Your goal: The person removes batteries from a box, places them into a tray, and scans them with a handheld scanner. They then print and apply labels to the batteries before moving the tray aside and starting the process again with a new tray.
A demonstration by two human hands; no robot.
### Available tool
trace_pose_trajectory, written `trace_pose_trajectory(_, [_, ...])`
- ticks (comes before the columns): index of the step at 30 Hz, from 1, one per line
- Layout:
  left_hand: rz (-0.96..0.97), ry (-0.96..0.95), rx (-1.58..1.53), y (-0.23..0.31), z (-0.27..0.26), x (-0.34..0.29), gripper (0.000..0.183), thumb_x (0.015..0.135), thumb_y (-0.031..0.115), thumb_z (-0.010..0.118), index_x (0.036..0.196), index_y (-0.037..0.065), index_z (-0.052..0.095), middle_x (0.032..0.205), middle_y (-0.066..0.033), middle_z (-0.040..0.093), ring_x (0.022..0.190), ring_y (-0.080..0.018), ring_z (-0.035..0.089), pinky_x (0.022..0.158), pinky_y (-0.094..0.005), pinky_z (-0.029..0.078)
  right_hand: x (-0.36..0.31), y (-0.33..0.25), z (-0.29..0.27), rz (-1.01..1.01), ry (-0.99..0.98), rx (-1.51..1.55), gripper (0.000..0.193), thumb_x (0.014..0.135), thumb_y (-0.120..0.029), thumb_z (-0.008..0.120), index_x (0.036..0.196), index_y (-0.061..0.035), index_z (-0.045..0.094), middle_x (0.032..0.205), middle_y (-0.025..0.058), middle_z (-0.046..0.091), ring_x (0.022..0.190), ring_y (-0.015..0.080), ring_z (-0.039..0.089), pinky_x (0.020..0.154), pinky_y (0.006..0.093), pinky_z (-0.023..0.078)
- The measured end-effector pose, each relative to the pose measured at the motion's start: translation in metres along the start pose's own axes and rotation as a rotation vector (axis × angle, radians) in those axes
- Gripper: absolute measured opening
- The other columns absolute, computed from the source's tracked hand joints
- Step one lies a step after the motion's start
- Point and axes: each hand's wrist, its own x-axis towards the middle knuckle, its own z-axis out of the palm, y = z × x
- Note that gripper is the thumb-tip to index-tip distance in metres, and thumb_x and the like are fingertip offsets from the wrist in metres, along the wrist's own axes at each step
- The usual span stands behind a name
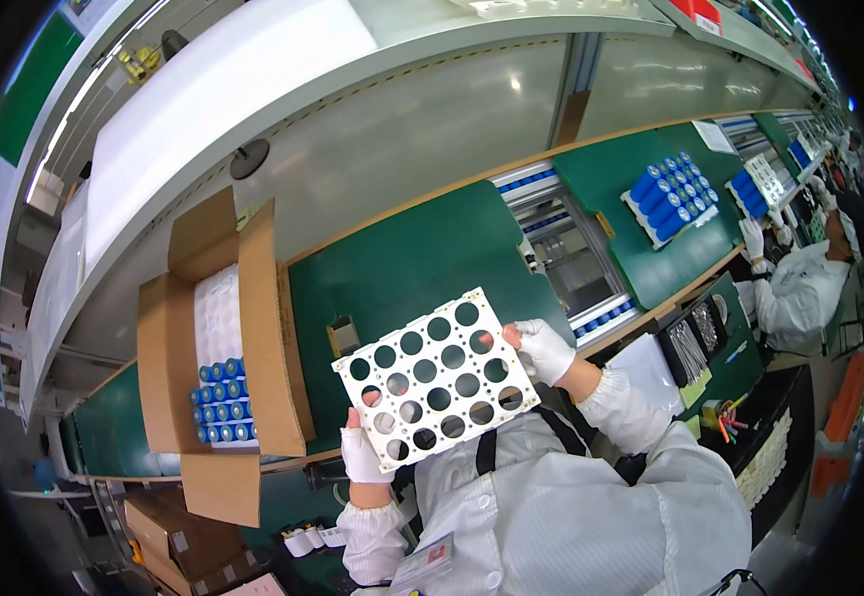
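Note:
Between my two white-gloved hands I hold a white plate with rows of round holes (425, 370), tilted in front of my body. My left hand (362, 452) grips its lower left edge, and one fingertip shows through a hole. At the right edge, my right hand (543, 350) has its thumb and fingers closed on the plate. To the left stands an open cardboard box (275, 328), with blue cylindrical cells (221, 405) in its near part and a white holed or bumpy tray (217, 318) behind them.
A green work surface (412, 253) lies beyond the plate. To the right, past a roller conveyor (561, 243), a block of blue cells (672, 199) stands on another green board. A co-worker (799, 288) in white sits farther right. A parts bin with metal pieces (690, 343) is nearer.

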Motion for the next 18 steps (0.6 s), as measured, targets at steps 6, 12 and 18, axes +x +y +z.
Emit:
trace_pose_trajectory(6, [0.032, 0.023, -0.047, 0.001, 0.003, -0.003, 0.046, 0.099, 0.039, 0.052, 0.130, 0.005, 0.052, 0.132, -0.0161, 0.056, 0.116, -0.0329, 0.058, 0.098, -0.0468, 0.050, 0.016, -0.010, 0.001, 0.007, -0.032, -0.068, 0.023, 0.097, -0.026, 0.061, 0.103, -0.0046, 0.067, 0.079, -0.0012, 0.066, 0.052, 0.0025, 0.052, 0.041, 0.0188, 0.034])
trace_pose_trajectory(12, [0.102, 0.019, 0.112, 0.000, -0.004, 0.001, 0.039, 0.102, 0.031, 0.048, 0.128, 0.002, 0.051, 0.125, -0.0146, 0.060, 0.110, -0.0284, 0.062, 0.095, -0.0422, 0.051, 0.036, -0.006, -0.001, -0.054, 0.076, -0.079, 0.025, 0.095, -0.024, 0.061, 0.104, -0.0002, 0.066, 0.092, 0.0063, 0.069, 0.078, 0.0161, 0.068, 0.067, 0.0281, 0.055])
trace_pose_trajectory(18, [0.066, -0.009, 0.006, 0.006, 0.009, -0.001, 0.042, 0.101, 0.031, 0.048, 0.132, 0.002, 0.047, 0.129, -0.0149, 0.057, 0.114, -0.0279, 0.059, 0.098, -0.0409, 0.049, 0.046, -0.007, 0.002, -0.051, 0.063, -0.028, 0.026, 0.096, -0.021, 0.061, 0.107, 0.0018, 0.065, 0.099, 0.0088, 0.070, 0.082, 0.0170, 0.067, 0.071, 0.0299, 0.056])
